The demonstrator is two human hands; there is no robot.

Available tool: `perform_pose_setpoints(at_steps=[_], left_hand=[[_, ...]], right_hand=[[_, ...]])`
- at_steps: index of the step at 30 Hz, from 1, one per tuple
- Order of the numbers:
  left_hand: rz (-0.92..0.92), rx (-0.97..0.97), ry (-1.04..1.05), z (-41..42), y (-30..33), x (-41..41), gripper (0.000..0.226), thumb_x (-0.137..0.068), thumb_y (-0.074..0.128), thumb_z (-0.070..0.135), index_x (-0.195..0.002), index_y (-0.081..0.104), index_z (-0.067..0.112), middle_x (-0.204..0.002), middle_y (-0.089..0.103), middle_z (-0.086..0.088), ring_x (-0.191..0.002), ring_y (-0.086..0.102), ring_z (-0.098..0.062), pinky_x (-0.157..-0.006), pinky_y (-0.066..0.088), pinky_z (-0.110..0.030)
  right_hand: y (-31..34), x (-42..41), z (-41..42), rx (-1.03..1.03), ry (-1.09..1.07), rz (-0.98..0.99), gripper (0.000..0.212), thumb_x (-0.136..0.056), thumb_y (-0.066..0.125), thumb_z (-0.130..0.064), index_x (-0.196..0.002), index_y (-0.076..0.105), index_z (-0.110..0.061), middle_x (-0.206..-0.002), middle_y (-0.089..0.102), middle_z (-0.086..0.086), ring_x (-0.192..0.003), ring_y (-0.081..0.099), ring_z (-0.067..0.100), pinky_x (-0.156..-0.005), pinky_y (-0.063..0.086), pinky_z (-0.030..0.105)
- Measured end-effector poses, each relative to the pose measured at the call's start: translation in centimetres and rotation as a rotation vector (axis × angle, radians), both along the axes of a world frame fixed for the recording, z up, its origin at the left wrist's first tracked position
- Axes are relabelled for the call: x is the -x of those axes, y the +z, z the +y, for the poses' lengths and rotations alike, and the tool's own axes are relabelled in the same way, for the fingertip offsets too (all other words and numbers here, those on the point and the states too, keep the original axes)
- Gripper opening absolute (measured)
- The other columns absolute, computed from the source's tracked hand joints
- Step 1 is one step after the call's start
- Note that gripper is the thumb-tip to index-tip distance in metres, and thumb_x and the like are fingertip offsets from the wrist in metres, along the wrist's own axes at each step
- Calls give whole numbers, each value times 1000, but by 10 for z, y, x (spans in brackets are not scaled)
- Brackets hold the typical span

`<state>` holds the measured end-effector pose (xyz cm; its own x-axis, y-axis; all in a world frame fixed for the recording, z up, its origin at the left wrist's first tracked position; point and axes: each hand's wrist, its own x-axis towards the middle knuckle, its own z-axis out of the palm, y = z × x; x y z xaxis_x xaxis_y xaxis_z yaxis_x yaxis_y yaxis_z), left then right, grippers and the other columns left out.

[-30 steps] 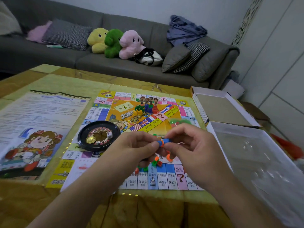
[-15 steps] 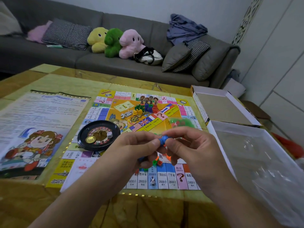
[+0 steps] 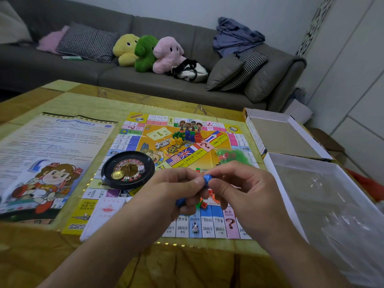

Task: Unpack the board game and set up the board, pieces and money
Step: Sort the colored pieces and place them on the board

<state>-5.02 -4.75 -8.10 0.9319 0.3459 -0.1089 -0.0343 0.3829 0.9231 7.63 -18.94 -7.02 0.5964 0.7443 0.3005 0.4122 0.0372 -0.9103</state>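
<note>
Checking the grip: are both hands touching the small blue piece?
Touching. Head view shows left hand and right hand fingertips pinching the blue piece.

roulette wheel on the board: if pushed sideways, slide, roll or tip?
The roulette wheel looks low, wide and flat-bottomed, so it would probably slide, not tip. The loose die and gold coin inside would likely rattle or shift.

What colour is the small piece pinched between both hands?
Blue piece, seen in the head view.
</note>
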Motion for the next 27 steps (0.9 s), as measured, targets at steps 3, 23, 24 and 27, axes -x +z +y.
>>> perform_pose_setpoints(at_steps=[3, 23, 24, 27], left_hand=[[3, 16, -12, 0, -2, 0, 30, -84, 67, 14, -101, 64, -10, -76, 60, -16, -56, 43, -14, -51, 35, -24], [8, -47, -62, -1, 6, 2, 22, -87, 69, 18, -100, 67, 1, -79, 59, -10, -59, 44, -13, -57, 31, -29], [14, -73, -50, -1, 7, 2, 21, -89, 72, 19, -101, 68, 2, -80, 59, -10, -59, 43, -13, -56, 30, -29], [37, -135, -6, 2, 7, 2, 20, -91, 71, 18, -102, 69, 2, -82, 59, -14, -60, 42, -14, -55, 31, -28]], right_hand=[[0, -3, -1, 39, -6, -143, 20, -87, 82, -8, -91, 81, -27, -89, 74, -4, -81, 69, 22, -65, 58, 43], [6, -5, -5, 65, 53, -233, 33, -87, 79, 1, -100, 79, -29, -94, 73, -6, -87, 71, 22, -65, 58, 38], [7, -5, -5, 64, 25, -190, 34, -87, 80, 1, -100, 79, -30, -93, 73, -5, -85, 72, 21, -64, 58, 37], [11, -4, -7, 37, -34, -69, 25, -84, 84, -4, -89, 76, -27, -86, 73, 0, -72, 70, 20, -58, 59, 36]])
